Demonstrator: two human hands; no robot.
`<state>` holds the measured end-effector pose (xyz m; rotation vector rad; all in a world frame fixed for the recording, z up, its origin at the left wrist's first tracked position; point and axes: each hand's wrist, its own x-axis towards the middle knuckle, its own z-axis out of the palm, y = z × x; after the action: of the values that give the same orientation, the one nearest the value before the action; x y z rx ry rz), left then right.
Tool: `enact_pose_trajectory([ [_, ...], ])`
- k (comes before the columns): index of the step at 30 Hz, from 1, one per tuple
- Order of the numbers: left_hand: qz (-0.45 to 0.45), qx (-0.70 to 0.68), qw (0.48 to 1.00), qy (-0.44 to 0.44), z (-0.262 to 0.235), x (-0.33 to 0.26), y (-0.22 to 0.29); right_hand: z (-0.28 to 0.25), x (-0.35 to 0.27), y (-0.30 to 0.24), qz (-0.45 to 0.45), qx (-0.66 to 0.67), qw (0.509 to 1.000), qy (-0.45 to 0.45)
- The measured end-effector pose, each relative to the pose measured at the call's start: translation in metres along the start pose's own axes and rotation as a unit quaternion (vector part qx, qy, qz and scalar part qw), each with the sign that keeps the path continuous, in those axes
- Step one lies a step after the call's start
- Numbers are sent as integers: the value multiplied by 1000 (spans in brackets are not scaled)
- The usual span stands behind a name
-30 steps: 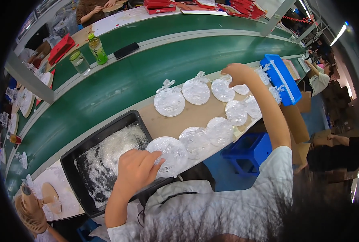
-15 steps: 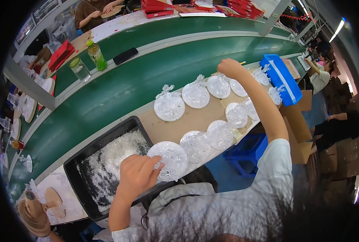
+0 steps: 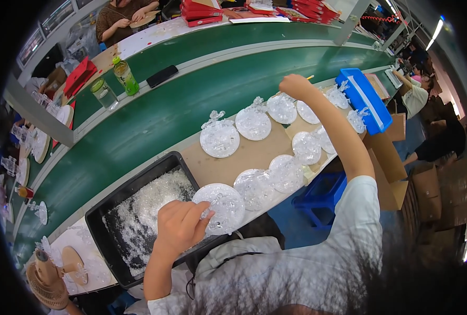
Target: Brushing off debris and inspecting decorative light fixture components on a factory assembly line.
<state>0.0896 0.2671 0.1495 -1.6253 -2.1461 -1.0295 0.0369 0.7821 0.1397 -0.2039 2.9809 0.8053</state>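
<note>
With fingers bent and pressed together, my left hand [image 3: 178,226] grips the edge of a round white disc [image 3: 225,205]. Clear plastic pieces lie on this disc, near the tray's right corner. My right hand [image 3: 295,86] is closed at the far side of the board, above a disc with clear figures [image 3: 282,108]. A thin yellowish stick [image 3: 310,77] pokes out behind that fist; the rest of it is hidden by the fingers. Beside my left hand, a black tray [image 3: 133,210] holds whitish clear granules [image 3: 147,202].
More discs with clear figures [image 3: 253,124] stand in two rows on a brown board [image 3: 207,168]. A blue bin [image 3: 367,102] stands at the right end, above an open carton [image 3: 385,173]. A green conveyor [image 3: 154,115] runs behind. Bottles [image 3: 126,76], a fan [image 3: 47,281] and co-workers are around.
My right hand has shifted slightly left. My left hand keeps its grip on the disc. At the far right, a person in dark clothes has moved.
</note>
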Motion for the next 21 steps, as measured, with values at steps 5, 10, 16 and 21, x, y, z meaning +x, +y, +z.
enact_pose_trajectory([
  [5,16,6,1000,12,3,0,-3,-7,-4,1,33,26,999,-18],
  [10,7,-12,1000,22,-2,1,-3,-93,-42,-55,31,201,976,79],
  [16,0,-2,1000,8,-2,0,-5,-133,-89,-161,-151,352,923,-47],
  [21,-1,-1,1000,3,-1,-2,-6,-114,-81,-185,-176,243,949,-95],
])
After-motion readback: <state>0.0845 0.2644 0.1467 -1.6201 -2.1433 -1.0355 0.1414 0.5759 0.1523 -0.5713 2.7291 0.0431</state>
